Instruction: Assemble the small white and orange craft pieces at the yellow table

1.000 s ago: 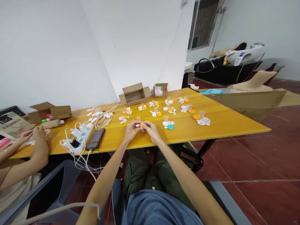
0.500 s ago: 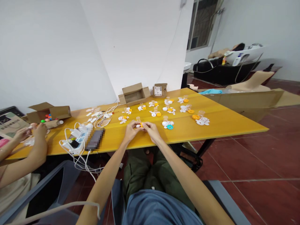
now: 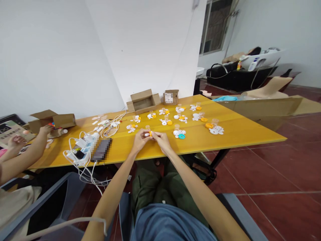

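Note:
Near the front edge of the table, my left hand (image 3: 140,140) and my right hand (image 3: 163,142) meet with closed fingers around one small orange and white plastic part (image 3: 150,133). Its orange piece shows between the fingertips; the fingers cover much of the rest, so its exact kind is unclear. Just behind my hands stands a small clear plastic cup (image 3: 147,127). Right of my right hand lies a cluster with white discs (image 3: 176,133), a turquoise ring (image 3: 182,136) and another clear cup (image 3: 177,127).
Several clusters of white pieces and orange rings (image 3: 204,119) spread across the yellow table (image 3: 240,130). An open cardboard box (image 3: 144,103) and a smaller box (image 3: 171,97) stand by the wall. Leftward are a phone (image 3: 101,149), a cabled power strip (image 3: 86,150) and a co-worker's arm (image 3: 33,150).
My hands stay in nearly the same place, still gripping the orange and white part. At the left, a co-worker's hand has moved forward to the colourful pieces by the cardboard box.

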Demonstrator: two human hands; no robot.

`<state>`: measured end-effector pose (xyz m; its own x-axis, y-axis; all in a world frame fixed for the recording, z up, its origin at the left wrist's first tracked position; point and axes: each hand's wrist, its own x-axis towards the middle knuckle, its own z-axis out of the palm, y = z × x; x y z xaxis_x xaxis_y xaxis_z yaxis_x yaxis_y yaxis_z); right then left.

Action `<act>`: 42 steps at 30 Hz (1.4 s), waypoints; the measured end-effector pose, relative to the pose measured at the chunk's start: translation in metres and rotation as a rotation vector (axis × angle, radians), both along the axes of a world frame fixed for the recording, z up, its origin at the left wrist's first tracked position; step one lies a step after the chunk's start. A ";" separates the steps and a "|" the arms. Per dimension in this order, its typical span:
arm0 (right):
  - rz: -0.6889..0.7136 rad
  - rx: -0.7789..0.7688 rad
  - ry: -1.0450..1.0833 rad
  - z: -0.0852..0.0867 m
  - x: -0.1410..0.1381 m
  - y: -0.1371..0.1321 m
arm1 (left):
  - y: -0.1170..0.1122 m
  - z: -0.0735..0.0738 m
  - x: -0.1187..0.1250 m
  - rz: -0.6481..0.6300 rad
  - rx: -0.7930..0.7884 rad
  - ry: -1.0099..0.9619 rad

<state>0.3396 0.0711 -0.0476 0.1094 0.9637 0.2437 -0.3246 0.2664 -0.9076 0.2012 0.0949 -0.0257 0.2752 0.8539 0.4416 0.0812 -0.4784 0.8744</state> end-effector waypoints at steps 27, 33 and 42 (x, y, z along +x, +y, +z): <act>0.064 -0.051 0.085 0.008 0.007 -0.004 | -0.008 0.009 0.004 -0.001 -0.023 -0.001; 0.110 -0.078 0.142 0.008 0.011 -0.004 | -0.012 0.009 0.006 0.036 0.012 -0.035; 0.113 -0.075 0.163 0.009 0.012 -0.004 | -0.013 0.014 0.004 0.014 0.021 -0.064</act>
<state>0.3519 0.0667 -0.0385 0.0316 0.9868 0.1587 -0.4929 0.1535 -0.8564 0.2055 0.0823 -0.0113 0.2338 0.8481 0.4755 0.0326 -0.4956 0.8680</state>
